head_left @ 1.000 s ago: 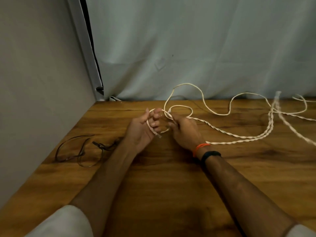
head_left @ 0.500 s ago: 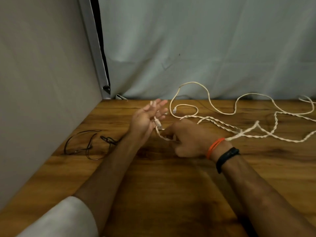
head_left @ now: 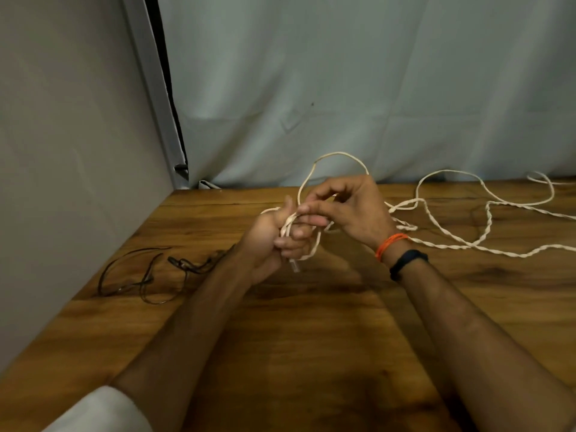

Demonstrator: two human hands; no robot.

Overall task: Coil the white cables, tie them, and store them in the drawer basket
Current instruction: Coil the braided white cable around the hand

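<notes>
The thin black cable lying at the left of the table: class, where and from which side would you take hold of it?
Probably pinch the black cable from above at its knotted stretch near the left forearm: the loops lie flat on the table and the wall crowds their left side.

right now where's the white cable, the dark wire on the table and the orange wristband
white cable (head_left: 448,236): head view, on the twisted stretch lying on the table
dark wire (head_left: 146,275): head view, on its tangled loops at left
orange wristband (head_left: 389,243): head view, on the strands around the right wrist

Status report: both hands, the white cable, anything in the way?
Left hand gripping white cable loops. Right hand pinching strand. Most cable uncoiled. Black wire lies left, clear.
</notes>
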